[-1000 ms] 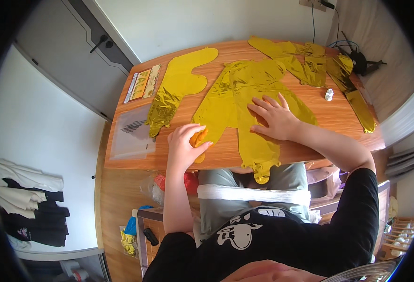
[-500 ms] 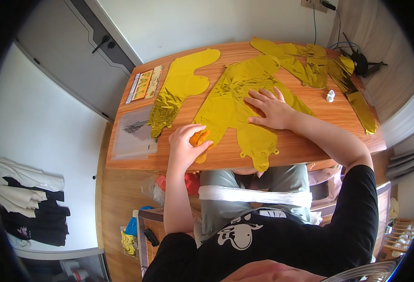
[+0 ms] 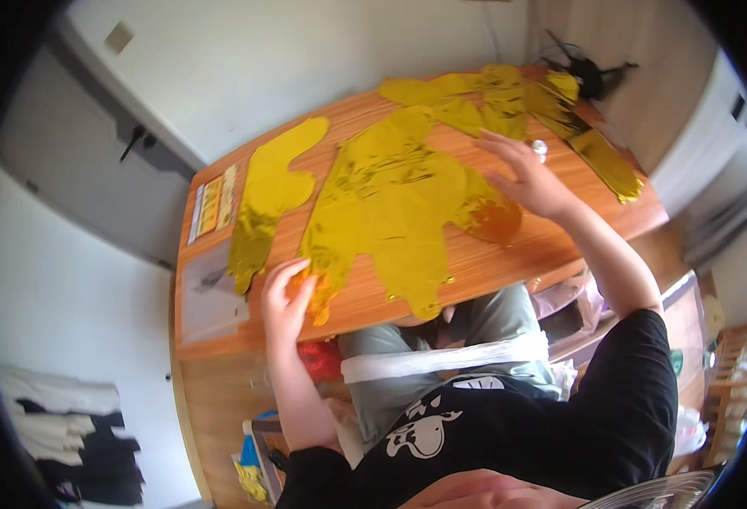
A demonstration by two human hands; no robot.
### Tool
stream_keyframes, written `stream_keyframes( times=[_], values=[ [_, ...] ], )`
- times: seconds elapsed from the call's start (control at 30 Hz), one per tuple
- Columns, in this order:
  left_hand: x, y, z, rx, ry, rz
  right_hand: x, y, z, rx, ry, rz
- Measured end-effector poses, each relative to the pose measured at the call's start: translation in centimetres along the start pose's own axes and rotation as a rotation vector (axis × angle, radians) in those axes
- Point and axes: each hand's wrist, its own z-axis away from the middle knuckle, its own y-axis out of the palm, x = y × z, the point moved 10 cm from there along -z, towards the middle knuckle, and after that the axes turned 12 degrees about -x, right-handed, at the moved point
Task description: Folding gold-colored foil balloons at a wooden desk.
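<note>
A large flat gold foil balloon (image 3: 399,187) lies across the middle of the wooden table (image 3: 365,310), creased and uninflated, with several lobes. At its lower left lobe is my left hand (image 3: 285,301), fingers curved and thumb apart, touching or right beside the foil; orange tones show on the foil there. My right hand (image 3: 526,174) is raised over the balloon's right side, fingers spread, holding nothing. Below it a right lobe looks orange and shiny. Another flat gold balloon (image 3: 276,182) lies to the left. More gold foil (image 3: 501,97) stretches along the far right.
A small whitish object (image 3: 540,151) is behind my right fingers. A clear plastic sleeve (image 3: 212,284) and a colourful printed card (image 3: 213,206) lie at the table's left side. A black device with antennas (image 3: 590,76) stands at the far right corner. A white strip (image 3: 446,356) crosses my lap.
My right hand has lifted off the middle balloon and moved to the right. My left hand stays at the lower left lobe. The view has tilted and shifted.
</note>
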Motion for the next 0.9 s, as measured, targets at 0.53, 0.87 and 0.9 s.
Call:
stream_keyframes(
  times=[0.53, 0.87, 0.9],
  values=[
    [-19.6, 19.6, -6.4, 0.553, 0.537, 0.071, -22.9, -20.2, 15.3, -0.122, 0.384, 0.174],
    [-32.8, 47.4, -1.7, 0.617, 0.563, 0.430, -25.7, -21.4, 16.9, -0.242, 0.400, 0.165],
    [-33.3, 49.4, -1.4, 0.569, 0.593, 0.436, -25.4, -21.6, 16.7, -0.296, 0.349, 0.194]
  ],
)
